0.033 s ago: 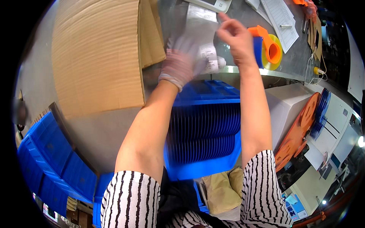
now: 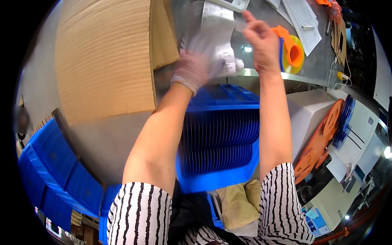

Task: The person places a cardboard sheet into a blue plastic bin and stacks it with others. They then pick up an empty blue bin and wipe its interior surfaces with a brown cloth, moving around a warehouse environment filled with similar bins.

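Observation:
A strip of white printed labels (image 2: 226, 57) lies on the grey metal table. My left hand (image 2: 194, 65), in a pale thin glove, is over the strip's left side; motion smears its fingers, so their hold is hidden. To the right of the strip is my bare right hand (image 2: 263, 47), raised with its fingers curled and the index finger partly out. A pale blur shows at its fingertips, too faint to name. Close to this hand stands an orange tape dispenser (image 2: 292, 51) with a yellowish tape roll. A white device (image 2: 232, 4) lies beyond the strip.
A large cardboard box (image 2: 106, 61) takes up the table's left. Under the table edge, a blue crate (image 2: 220, 185) holds rows of thin dark discs or plates. Papers with a pen (image 2: 302, 26) lie far right. Blue bins (image 2: 61, 163) stand lower left; orange reels (image 2: 320, 143) stand right.
My right hand has shifted slightly right, away from the label strip and nearer the tape dispenser. My left hand stays about where it was, still blurred.

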`<control>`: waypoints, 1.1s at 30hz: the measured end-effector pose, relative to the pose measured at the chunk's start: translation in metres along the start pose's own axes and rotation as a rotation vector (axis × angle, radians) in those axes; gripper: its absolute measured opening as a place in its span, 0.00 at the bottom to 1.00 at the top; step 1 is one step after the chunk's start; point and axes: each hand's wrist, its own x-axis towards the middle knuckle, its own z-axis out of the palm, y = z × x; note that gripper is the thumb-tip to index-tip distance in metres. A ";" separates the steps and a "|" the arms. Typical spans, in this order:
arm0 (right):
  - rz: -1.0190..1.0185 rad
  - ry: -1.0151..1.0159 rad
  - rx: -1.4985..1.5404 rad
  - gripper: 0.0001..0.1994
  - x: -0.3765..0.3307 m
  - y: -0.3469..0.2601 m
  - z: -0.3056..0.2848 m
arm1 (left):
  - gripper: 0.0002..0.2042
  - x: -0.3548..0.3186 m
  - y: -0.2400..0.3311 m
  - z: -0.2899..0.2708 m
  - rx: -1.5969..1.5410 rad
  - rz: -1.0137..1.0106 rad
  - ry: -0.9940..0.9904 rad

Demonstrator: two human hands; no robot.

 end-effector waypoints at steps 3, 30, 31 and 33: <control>-0.013 0.104 0.496 0.05 -0.048 -0.025 0.010 | 0.24 -0.002 -0.005 0.001 -0.007 0.014 0.071; 1.147 -0.072 0.531 0.05 -0.422 0.005 0.224 | 0.03 -0.419 0.055 -0.150 -1.296 -1.300 0.039; 1.135 -0.073 0.473 0.06 -0.422 0.005 0.224 | 0.03 -0.426 0.053 -0.147 -1.257 -1.283 0.051; 1.087 -0.022 0.256 0.17 -0.420 0.010 0.216 | 0.03 -0.441 0.048 -0.141 -1.246 -1.302 0.109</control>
